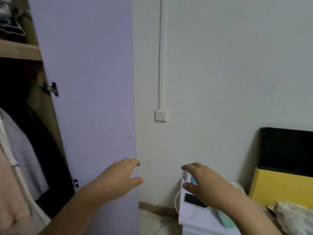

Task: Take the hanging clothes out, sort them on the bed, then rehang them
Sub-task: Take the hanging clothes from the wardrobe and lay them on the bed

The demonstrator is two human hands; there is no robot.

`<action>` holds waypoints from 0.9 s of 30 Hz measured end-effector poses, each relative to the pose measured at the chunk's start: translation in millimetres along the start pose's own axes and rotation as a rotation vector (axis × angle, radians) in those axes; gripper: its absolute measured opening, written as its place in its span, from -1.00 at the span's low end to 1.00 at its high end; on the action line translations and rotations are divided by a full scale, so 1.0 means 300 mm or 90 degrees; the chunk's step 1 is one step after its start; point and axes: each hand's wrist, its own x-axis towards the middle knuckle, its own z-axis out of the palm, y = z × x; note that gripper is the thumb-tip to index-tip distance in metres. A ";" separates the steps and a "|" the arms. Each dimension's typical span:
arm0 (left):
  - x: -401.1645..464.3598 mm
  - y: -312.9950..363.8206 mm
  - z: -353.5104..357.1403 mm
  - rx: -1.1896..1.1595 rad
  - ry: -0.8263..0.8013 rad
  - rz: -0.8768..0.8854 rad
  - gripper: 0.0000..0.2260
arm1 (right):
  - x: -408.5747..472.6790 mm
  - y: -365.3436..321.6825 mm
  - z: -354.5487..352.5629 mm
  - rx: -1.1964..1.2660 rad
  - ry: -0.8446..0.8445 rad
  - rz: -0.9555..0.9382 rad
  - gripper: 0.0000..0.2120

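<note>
At the far left the wardrobe stood open, its wooden shelf [18, 50] carrying folded dark clothes above. Below the shelf the hanging clothes [25, 150] were on the rail side by side: a pale pink garment at the frame's edge, a grey one next to it, and a dark navy one nearest the lavender wardrobe door [88, 82], which stood swung out with its hinges showing. None of them had been taken out, so the task looked to be at its first step.

The left hand [118, 178] was raised in front of the door's outer edge, fingers spread and loosely extended, holding nothing; whether it touched the door could not be told. To its right, past a wall socket [160, 115], the right hand [203, 182] hovered likewise spread and empty above a white bedside table [189, 212] carrying a dark phone [194, 200] and a white cable. Further right came the black and yellow headboard [284, 167] and rumpled patterned bedding [294, 216] on the bed.

By my reading, the next move called for both hands to swing left into the wardrobe, lift a hanger off the rail and carry it across to the bed.
</note>
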 end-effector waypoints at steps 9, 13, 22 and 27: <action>-0.066 -0.453 -0.203 0.012 0.050 -0.130 -0.52 | 0.358 -0.456 0.121 0.051 -0.015 -0.184 -0.53; -0.101 -0.615 -0.258 -0.003 0.085 -0.215 -0.53 | 0.496 -0.621 0.147 0.065 -0.033 -0.271 -0.54; -0.140 -0.861 -0.359 -0.045 0.177 -0.368 -0.55 | 0.810 -0.909 0.163 0.097 -0.071 -0.476 -0.56; -0.149 -0.950 -0.399 -0.038 0.260 -0.450 -0.60 | 0.946 -1.070 0.177 0.132 -0.060 -0.567 -0.59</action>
